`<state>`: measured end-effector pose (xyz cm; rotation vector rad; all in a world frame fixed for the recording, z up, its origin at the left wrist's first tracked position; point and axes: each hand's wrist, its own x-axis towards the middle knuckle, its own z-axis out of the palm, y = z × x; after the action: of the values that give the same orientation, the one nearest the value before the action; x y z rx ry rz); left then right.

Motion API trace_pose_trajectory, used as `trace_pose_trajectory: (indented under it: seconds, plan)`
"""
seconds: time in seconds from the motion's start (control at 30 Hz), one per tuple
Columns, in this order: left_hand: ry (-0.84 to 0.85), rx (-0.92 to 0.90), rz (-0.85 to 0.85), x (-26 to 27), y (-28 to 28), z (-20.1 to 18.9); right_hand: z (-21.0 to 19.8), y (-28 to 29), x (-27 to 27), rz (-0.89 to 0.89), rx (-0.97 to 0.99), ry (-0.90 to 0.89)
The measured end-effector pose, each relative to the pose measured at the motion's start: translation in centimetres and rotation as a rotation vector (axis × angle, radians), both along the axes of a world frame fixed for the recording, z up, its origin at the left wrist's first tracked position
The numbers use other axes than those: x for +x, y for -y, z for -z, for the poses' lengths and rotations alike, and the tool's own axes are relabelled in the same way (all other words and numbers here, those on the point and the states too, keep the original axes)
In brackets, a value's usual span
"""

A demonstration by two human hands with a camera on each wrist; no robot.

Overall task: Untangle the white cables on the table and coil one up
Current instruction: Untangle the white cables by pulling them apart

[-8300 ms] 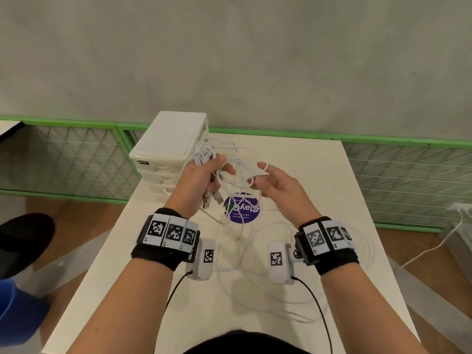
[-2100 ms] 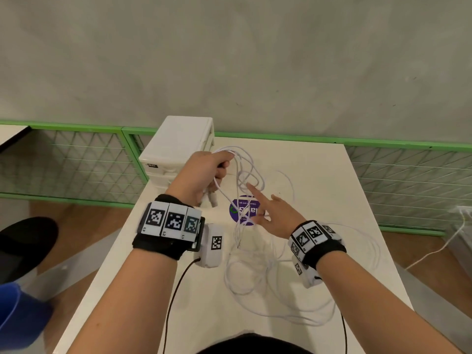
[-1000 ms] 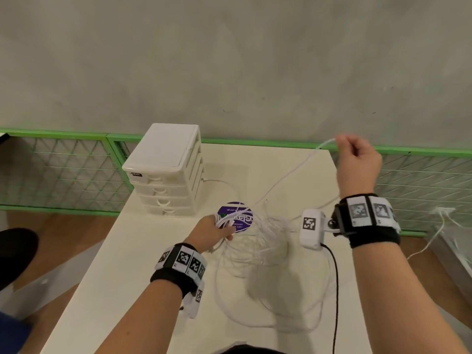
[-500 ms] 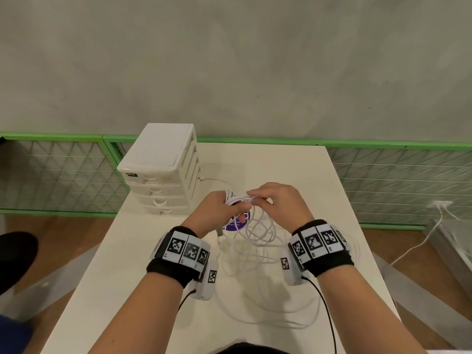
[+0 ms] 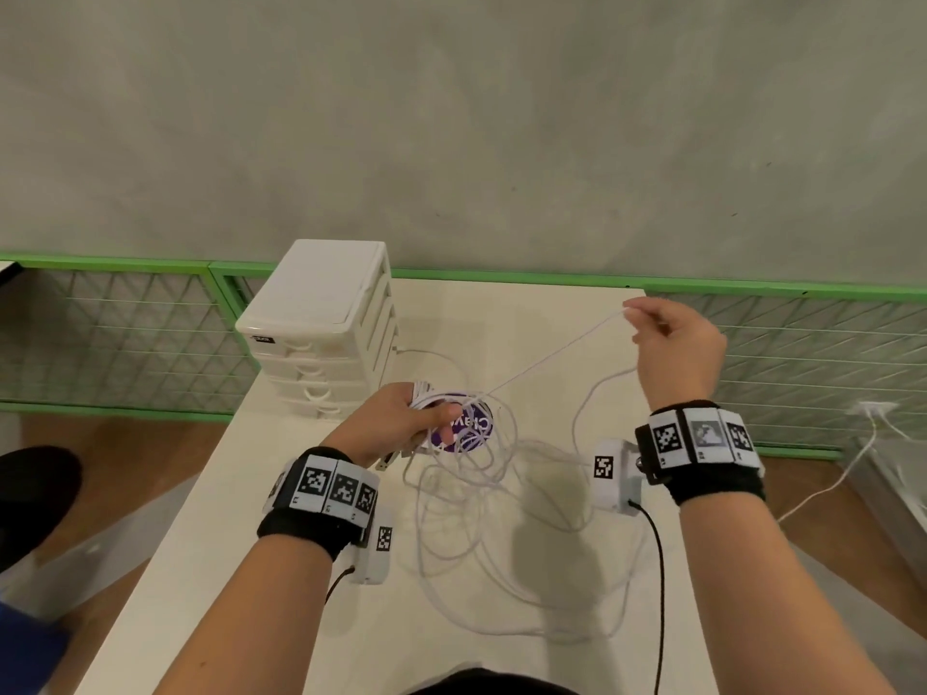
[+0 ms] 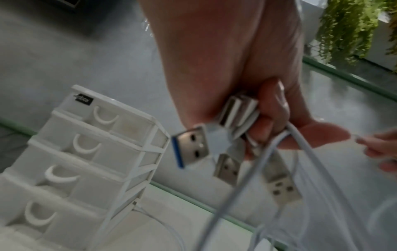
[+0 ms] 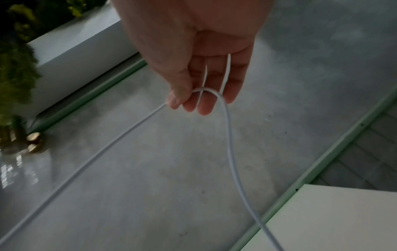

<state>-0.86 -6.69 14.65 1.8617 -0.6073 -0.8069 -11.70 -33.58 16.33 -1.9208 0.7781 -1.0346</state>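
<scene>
We held the plugs (image 6: 234,135) bunched in the left hand (image 5: 401,423), fingers curled tight round them and round the coil (image 5: 426,393) begun there. The right hand (image 5: 677,353) pinched one cable (image 5: 552,353) between thumb and fingers, raised well apart from the left, so that the run between them was taut. Nearest us, slack loops (image 5: 501,569) lay tangled on the table (image 5: 251,569); farther off, the coil hung above a purple disc (image 5: 464,428), beside the drawers (image 5: 326,333). We judged that the step called for steady, light tension. The pinch should let the cable slide through, feeding each turn to the left hand. A sharp pull risked tightening a knot in the loops, so snags were best eased free first.
</scene>
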Motion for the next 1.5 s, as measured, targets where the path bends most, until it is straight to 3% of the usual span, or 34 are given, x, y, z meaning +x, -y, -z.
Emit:
trace_pose_trajectory:
  seconds: [0.13,0.23,0.3,0.4,0.47,0.57,0.67,0.77,0.9,0.97,1.07,1.17,1.4,1.5]
  plan:
    - [0.034,0.053,-0.009,0.6,-0.8,0.1,1.0,2.5,-1.4,0.196,0.062,-0.072]
    - [0.031,0.038,-0.018,0.4,-0.5,0.0,2.1,2.3,-1.7,0.2,0.0,-0.301]
    - [0.062,0.014,-0.032,0.2,0.2,-0.3,2.5,0.6,-1.1,0.022,-0.173,-0.318]
    - [0.084,-0.039,-0.048,-0.3,1.3,-1.3,1.9,-3.1,0.1,-0.408,-0.294,-0.184]
    - [0.079,-0.069,-0.047,-0.5,2.0,-1.7,1.5,-5.3,0.8,-0.541,-0.419,-0.239]
    - [0.064,-0.083,-0.025,-0.9,2.5,-2.4,1.3,-7.1,1.7,-0.419,-0.75,-0.439]
    - [0.086,-0.056,-0.023,-1.1,2.6,-2.5,1.5,-7.7,2.1,-0.291,-0.887,-0.521]
    - [0.056,-0.097,-0.128,-1.2,2.3,-2.7,2.6,-7.0,2.1,-0.246,-0.837,-0.627]
    - [0.054,-0.118,-0.324,-0.2,1.0,-2.2,4.9,-4.4,0.5,-0.227,-0.617,-0.848]
    - [0.111,-0.067,-0.337,0.1,0.8,-2.0,4.9,-4.2,0.2,-0.272,-0.554,-0.734]
    - [0.13,-0.038,-0.248,-0.9,1.8,-2.0,3.4,-6.5,1.0,-0.453,-0.675,-0.439]
    - [0.046,-0.112,-0.219,-1.9,2.9,-1.8,2.7,-9.1,1.9,-0.561,-0.712,-0.378]
    - [-0.047,-0.102,-0.098,-1.9,2.5,-1.4,3.6,-8.6,2.4,-0.412,-0.725,-0.239]
    - [0.018,-0.037,-0.036,-1.5,1.8,-1.2,2.9,-7.0,1.8,-0.353,-0.569,-0.23]
